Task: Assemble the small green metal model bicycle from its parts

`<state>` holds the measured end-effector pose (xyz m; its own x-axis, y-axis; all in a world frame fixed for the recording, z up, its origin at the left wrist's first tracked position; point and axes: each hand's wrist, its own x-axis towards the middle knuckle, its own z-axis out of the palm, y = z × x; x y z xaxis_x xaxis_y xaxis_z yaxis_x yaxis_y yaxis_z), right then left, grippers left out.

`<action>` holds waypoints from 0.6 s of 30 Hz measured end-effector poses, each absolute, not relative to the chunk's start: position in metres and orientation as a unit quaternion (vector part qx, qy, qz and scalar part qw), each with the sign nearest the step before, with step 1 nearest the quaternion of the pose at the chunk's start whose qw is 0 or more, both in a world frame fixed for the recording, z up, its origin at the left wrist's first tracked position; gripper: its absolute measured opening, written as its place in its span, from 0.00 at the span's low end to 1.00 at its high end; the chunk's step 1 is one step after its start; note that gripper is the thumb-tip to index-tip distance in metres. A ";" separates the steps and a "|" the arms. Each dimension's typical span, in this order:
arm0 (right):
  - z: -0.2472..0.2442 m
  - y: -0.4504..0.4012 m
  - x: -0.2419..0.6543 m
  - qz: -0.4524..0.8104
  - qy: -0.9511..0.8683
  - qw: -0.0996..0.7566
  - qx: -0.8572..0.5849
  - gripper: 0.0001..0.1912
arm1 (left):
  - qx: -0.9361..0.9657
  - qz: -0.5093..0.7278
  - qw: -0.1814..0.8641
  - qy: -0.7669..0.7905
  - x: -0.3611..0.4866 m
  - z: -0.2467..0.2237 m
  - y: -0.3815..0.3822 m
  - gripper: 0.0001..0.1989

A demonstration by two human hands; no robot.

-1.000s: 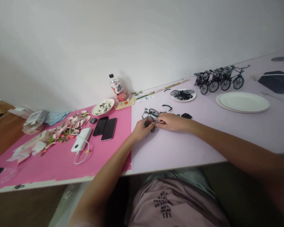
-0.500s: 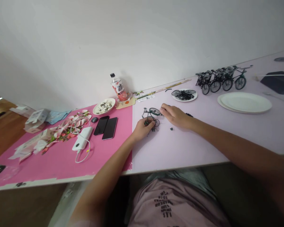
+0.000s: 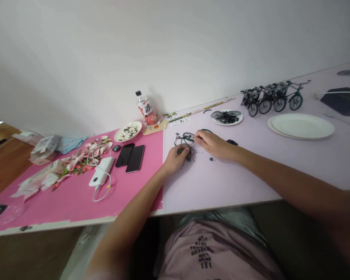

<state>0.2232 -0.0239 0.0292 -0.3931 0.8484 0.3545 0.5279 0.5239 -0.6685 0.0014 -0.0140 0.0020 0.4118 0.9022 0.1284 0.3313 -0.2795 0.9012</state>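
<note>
My left hand (image 3: 175, 158) is closed around the middle of a small dark model bicycle (image 3: 188, 136), which it holds over the pale part of the table. My right hand (image 3: 211, 143) is pinched at the bicycle's wheel side; what its fingertips hold is too small to make out. A dark curved part (image 3: 207, 130) shows just behind the right hand. Beside the right wrist lie a small black cluster (image 3: 232, 142) and a tiny dark piece (image 3: 211, 159). A white plate (image 3: 228, 123) with black parts and wheels stands farther back.
Several assembled model bicycles (image 3: 272, 99) stand at the back right, behind stacked white plates (image 3: 303, 126). To the left are two phones (image 3: 135, 158), a power bank (image 3: 103, 171), a bowl (image 3: 128, 131), a bottle (image 3: 147, 109) and scattered petals (image 3: 84, 157).
My right hand has shifted slightly left, closer to my left hand. The dark curved part behind it has come into view. The held bicycle has turned slightly.
</note>
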 end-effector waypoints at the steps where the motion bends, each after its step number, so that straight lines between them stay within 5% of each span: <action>1: 0.028 -0.023 0.223 0.237 -0.803 0.338 -0.430 0.15 | 0.725 0.337 0.426 0.422 0.001 0.001 -0.014 0.14; 18: 0.027 -0.020 0.224 0.166 -0.759 0.359 -0.518 0.13 | 0.682 0.389 0.440 0.436 0.007 0.006 -0.019 0.16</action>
